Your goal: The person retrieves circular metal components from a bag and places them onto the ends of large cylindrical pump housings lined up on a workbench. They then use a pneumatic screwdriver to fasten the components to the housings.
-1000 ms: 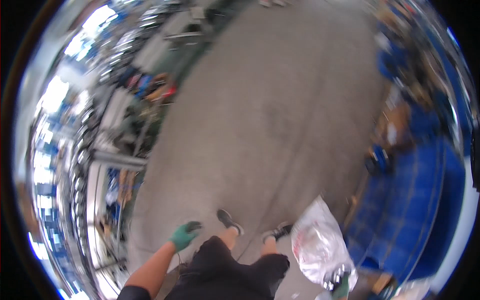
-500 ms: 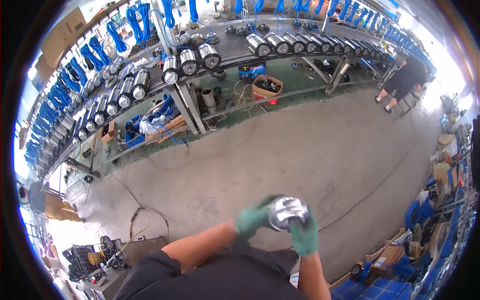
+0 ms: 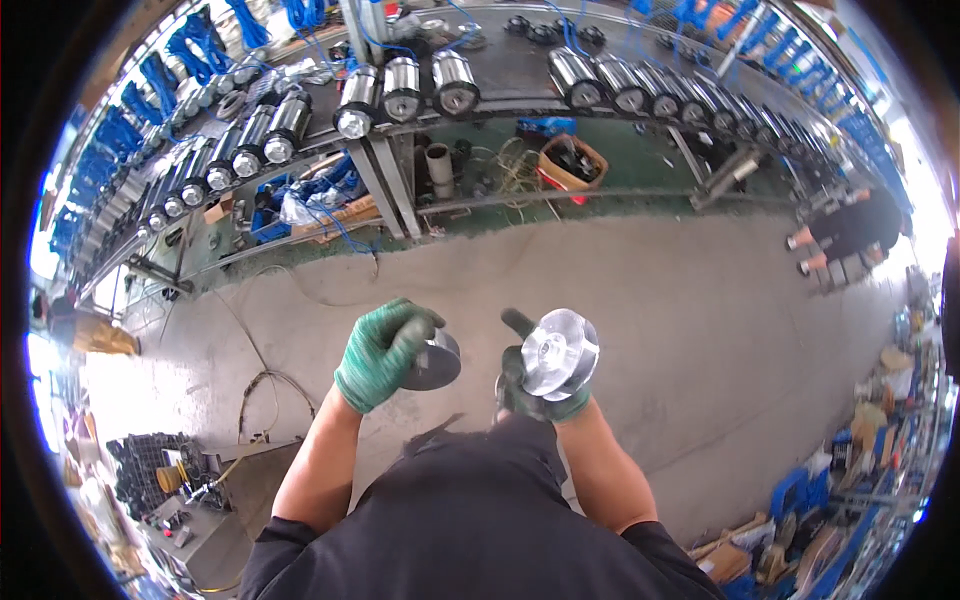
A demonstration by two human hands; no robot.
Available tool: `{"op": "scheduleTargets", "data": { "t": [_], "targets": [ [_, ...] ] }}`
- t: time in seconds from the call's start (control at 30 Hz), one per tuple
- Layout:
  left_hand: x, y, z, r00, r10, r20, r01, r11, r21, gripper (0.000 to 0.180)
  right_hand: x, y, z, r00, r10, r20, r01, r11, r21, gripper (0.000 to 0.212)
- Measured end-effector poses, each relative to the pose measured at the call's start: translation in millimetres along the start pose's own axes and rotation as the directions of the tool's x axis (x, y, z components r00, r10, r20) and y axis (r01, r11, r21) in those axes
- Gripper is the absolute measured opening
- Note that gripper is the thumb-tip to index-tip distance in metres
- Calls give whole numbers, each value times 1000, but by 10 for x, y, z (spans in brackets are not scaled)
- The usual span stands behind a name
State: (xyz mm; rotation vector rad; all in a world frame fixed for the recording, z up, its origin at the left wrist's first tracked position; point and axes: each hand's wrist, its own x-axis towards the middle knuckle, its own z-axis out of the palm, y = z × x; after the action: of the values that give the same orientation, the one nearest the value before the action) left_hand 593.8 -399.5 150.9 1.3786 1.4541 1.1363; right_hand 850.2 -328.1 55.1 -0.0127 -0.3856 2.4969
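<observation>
My left hand (image 3: pixel 378 352), in a green knitted glove, is closed round the edge of a dark grey round metal disc (image 3: pixel 438 362). A short distance to its right, my right hand (image 3: pixel 550 403) grips a shiny round metal part (image 3: pixel 563 352) with a raised hub in its middle. That hand also wears a green glove, with darker fingers; its thumb stands out to the left of the part. Both pieces are in the air in front of my body, apart from each other. My palms hide part of each.
Beyond the floor stands a long workbench (image 3: pixel 520 105) with rows of metal motor cylinders (image 3: pixel 455 80) and hanging blue cable coils. A cardboard box (image 3: pixel 575 163) sits beneath it. A person (image 3: pixel 855 222) bends at the far right. Hoses (image 3: pixel 262 385) lie at the left; parts crowd the right side.
My hands were together on the shiny round part; now they are apart, the left with the grey disc, the right with the shiny part. The view has shifted.
</observation>
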Motion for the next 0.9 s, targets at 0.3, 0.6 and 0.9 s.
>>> {"op": "scheduleTargets", "data": {
  "t": [0.3,0.6,0.9],
  "targets": [
    [845,461,-140,985,143,96,-173,816,552,50,1261,-714,-183,983,169,-71,-159,602,-782,86],
    [1478,-183,-916,910,413,-17,-344,780,523,51,2767,-699,-854,960,251,-125,-280,822,-497,109],
    [2206,-824,-2457,749,660,56,-536,554,637,42,4070,-210,-323,981,-133,-139,-94,294,-951,90]
  ]
}}
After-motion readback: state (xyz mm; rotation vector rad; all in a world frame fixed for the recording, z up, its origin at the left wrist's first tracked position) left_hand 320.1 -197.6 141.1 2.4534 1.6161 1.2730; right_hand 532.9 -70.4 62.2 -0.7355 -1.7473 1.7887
